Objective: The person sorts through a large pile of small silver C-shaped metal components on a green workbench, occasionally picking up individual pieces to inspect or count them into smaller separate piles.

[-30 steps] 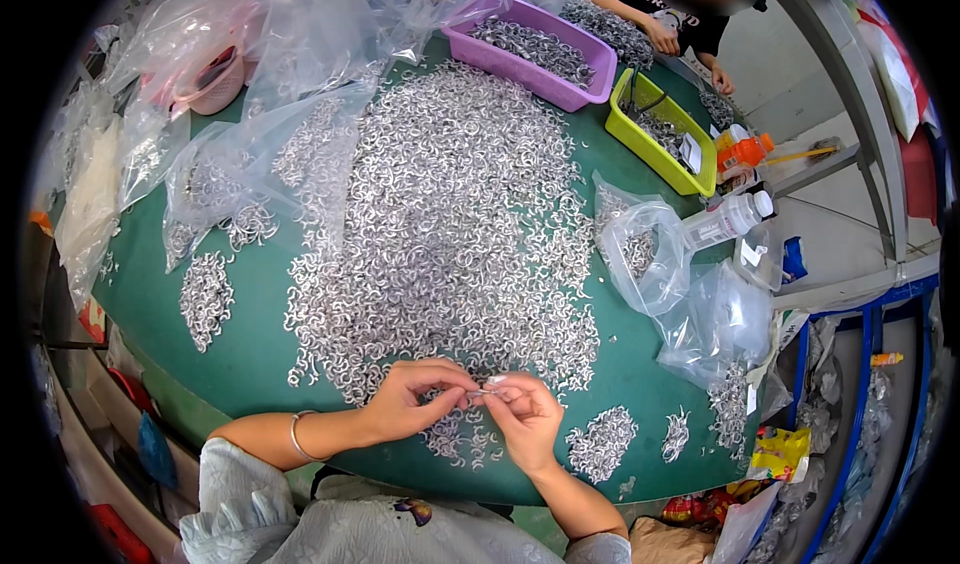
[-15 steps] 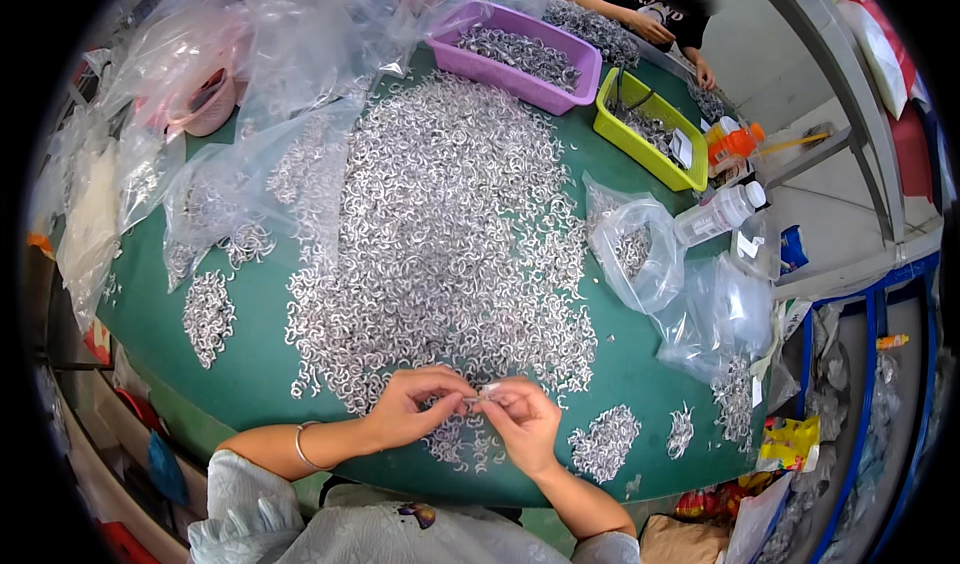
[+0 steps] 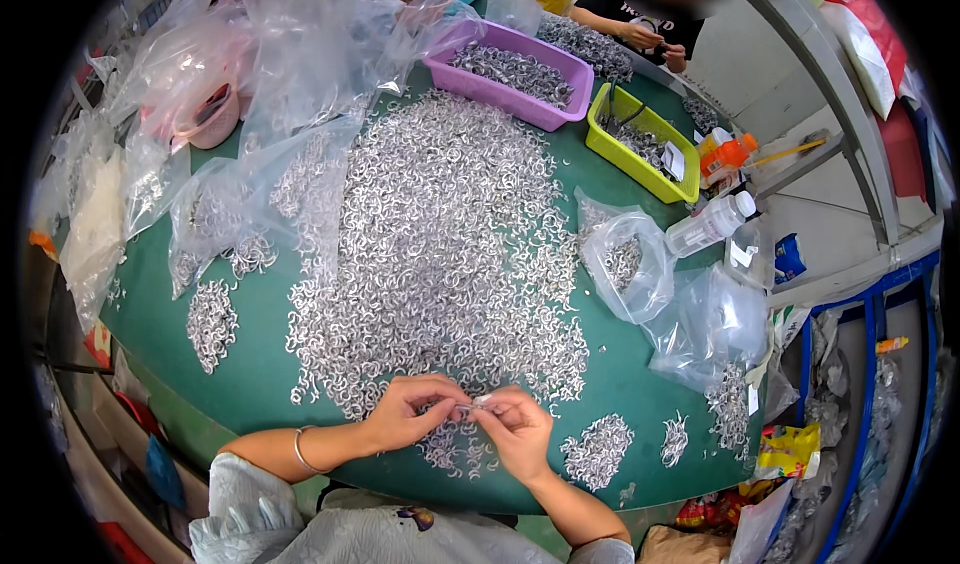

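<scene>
Small silver ring piece is pinched between your two hands, just above the near edge of the green table. It sits at the front fringe of the big heap of silver rings. Too small to tell whether it's one piece or two.

Risks from here:
- Grip is fingertip-only on a tiny shiny part. If it slips, it drops into the loose rings right under your hands, and you won't tell it from the rest.
- You're working close to the table edge, so a flicked part could go off the front.
- Small sorted pile is just beside your right wrist. A sideways sweep of that forearm would scatter it or merge it with the heap.

Pose:
- Left hand: fingers curled closed, thumb and forefinger tips gripping the piece from the left. Forearm comes in from the lower left, bracelet on the wrist.
- Right hand: fingers also closed, nipping the same piece from the right, knuckles up. Forearm comes in from the lower edge.
- Fingertips of both hands meet at the part.

Farther out: purple tray and yellow-green tray of parts at the far side, with another person's hands beyond them.
</scene>
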`<state>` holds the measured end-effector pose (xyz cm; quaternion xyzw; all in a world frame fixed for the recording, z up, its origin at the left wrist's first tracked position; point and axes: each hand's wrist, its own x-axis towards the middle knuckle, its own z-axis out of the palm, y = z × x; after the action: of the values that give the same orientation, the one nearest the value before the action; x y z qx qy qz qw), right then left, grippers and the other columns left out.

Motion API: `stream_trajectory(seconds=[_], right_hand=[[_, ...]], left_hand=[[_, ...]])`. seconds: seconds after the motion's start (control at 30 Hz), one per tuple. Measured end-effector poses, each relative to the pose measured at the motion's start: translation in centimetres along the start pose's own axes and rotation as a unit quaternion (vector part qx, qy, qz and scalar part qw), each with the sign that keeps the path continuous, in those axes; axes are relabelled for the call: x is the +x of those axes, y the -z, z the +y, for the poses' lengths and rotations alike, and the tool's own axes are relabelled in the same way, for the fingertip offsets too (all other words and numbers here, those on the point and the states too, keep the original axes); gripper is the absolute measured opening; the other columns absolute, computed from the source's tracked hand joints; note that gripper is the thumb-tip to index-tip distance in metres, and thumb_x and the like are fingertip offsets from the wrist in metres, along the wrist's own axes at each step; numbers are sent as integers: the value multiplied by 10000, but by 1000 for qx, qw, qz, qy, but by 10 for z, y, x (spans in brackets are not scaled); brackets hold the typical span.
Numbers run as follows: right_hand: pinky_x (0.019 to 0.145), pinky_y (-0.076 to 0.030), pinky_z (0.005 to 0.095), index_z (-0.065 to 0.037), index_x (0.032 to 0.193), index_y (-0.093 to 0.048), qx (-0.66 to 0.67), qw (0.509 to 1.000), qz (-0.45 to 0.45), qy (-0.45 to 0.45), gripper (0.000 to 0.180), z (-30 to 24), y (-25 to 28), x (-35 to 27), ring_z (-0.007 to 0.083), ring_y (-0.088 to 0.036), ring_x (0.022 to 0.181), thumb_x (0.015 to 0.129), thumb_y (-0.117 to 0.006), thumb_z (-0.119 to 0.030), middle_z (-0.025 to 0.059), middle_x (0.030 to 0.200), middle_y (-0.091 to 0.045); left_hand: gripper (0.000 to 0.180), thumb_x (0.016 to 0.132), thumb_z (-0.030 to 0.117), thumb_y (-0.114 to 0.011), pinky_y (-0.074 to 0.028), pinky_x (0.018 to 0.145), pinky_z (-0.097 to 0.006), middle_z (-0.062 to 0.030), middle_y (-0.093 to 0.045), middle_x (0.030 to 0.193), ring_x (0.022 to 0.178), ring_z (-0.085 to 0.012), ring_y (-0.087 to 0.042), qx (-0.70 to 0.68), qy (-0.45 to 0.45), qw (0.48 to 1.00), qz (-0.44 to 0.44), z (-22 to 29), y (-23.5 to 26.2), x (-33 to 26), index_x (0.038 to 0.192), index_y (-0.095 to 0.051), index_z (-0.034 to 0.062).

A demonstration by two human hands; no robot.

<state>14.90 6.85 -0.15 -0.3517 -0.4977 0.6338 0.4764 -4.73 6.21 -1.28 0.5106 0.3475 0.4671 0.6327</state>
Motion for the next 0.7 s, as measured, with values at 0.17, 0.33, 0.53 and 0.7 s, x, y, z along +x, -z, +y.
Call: stream_trajectory(seconds=[0.17, 0.33, 0.53, 0.7], right_hand=[[792, -549, 288, 69, 1037, -582, 8, 1000, 6, 6, 188, 2, 2, 1, 188, -663, 897, 870, -608, 152, 115, 973, -594], [781, -546, 280, 61, 1038, -582, 33, 999, 18, 10, 188, 2, 2, 3, 178, -663, 884, 873, -610, 147, 114, 973, -604], [784, -548, 263, 57, 1058, -578, 35, 999, 17, -10, 178, 6, 7, 8, 154, -669, 876, 892, -610, 115, 105, 948, -661], [792, -549, 267, 57, 1052, -576, 54, 998, 19, -11, 174, 6, 9, 10, 159, -668, 880, 893, -603, 121, 105, 954, -650]], left_hand=[[228, 926, -104, -480, -521, 757, -303, -155, -634, 1059, 871, -190, -646, 2, -22, 1000, 6, -2, 1, 0, 1064, -658, -64], [187, 926, -72, -532, -522, 759, -297, -159, -622, 1072, 876, -191, -645, -11, -25, 1000, -4, 1, 0, 3, 1071, -649, -73], [174, 924, -74, -546, -521, 757, -286, -144, -627, 1049, 879, -176, -642, -28, 2, 999, 23, 0, -3, 7, 1062, -653, -70], [182, 938, -72, -518, -500, 747, -245, -118, -625, 1001, 874, -146, -633, -37, 33, 998, 31, 7, -7, 12, 1056, -656, -72]])
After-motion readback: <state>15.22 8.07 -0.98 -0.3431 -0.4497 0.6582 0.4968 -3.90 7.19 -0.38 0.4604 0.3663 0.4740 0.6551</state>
